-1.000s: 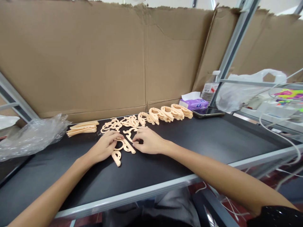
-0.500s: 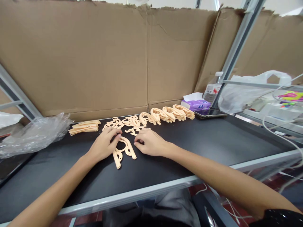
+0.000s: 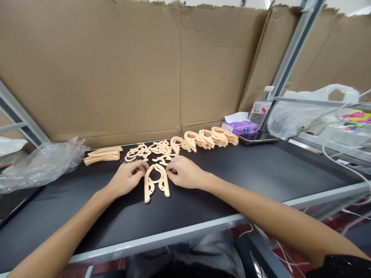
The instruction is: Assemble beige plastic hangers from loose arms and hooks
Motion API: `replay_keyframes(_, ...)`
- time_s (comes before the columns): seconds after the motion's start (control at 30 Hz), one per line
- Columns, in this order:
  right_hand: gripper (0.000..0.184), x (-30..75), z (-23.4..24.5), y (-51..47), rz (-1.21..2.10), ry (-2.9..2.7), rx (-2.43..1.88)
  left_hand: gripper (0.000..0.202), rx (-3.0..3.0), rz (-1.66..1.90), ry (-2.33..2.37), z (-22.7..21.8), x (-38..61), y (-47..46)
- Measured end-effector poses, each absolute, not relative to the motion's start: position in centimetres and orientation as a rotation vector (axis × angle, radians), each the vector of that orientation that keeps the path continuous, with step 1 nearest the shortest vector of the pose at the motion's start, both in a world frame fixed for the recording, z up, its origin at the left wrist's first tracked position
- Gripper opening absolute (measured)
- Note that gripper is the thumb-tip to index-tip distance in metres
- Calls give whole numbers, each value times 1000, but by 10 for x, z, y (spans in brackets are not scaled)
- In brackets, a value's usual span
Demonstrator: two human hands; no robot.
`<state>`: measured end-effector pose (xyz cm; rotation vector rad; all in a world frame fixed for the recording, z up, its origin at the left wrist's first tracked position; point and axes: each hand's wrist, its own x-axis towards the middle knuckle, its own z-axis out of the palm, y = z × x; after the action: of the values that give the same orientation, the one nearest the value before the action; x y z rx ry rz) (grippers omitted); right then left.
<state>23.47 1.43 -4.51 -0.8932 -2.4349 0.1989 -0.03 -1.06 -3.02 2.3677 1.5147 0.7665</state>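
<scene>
Two pale orange curved plastic arms [image 3: 156, 182] lie on the black table [image 3: 261, 173], joined at the top into an upside-down V. My left hand [image 3: 127, 179] pinches the left arm near the top joint. My right hand [image 3: 185, 173] pinches the right arm at the same joint. Just behind my hands lies a loose heap of the same pale orange pieces [image 3: 153, 149]. Fingers of both hands are curled onto the piece.
A row of stacked orange pieces [image 3: 210, 139] runs back right; a flat stack [image 3: 102, 155] sits back left. Crumpled clear plastic [image 3: 40, 164] lies at left. A tissue pack [image 3: 239, 125], phone [image 3: 256, 138], water bottle [image 3: 259, 108] and white bag [image 3: 301, 112] stand right. A cardboard wall [image 3: 130, 69] backs the table.
The two arms lay crossed and askew under my hands; now they are swung together into a neat upside-down V, joined at the top. Both hands stayed close in place.
</scene>
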Motion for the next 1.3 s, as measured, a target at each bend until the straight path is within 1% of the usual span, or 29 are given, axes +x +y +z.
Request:
replay_keyframes(0.17,21,236,-46,16,232,-2442,-950,9,2486,678,1414,-36,-3,-8)
replay_keyframes(0.3,23,236,-46,17,264,-2422,-976,5,2495,650,1424,-39,-5,-7)
replay_keyframes(0.43,25,232,-39,8,322,-2397,-1057,5,2520,638,1394,-39,-5,-6)
replay_keyframes(0.5,33,229,-34,0,308,-2429,-1080,5,2544,634,1375,-39,-6,-6)
replay_keyframes(0.6,53,227,-30,-10,254,-2472,-1087,6,2551,626,1369,-40,-6,-7)
replay_keyframes(0.67,63,227,-30,-13,233,-2469,-1121,6,2542,622,1355,-39,-6,-7)
replay_keyframes(0.73,69,228,-31,-12,222,-2476,-1156,7,2530,614,1338,-39,-6,-8)
replay_keyframes(0.83,75,229,-34,-11,222,-2513,-1143,16,2527,585,1345,-38,-4,-9)
replay_keyframes(0.93,70,229,-35,-9,216,-2528,-1092,24,2523,562,1373,-37,-2,-10)
replay_keyframes(1.03,57,228,-35,-8,235,-2497,-1093,26,2512,560,1375,-37,-1,-10)
replay_keyframes(1.1,53,228,-35,-7,266,-2469,-1106,26,2513,555,1372,-37,-1,-9)
replay_keyframes(1.3,55,229,-34,-6,340,-2399,-1095,31,2465,575,1351,-39,-3,-9)
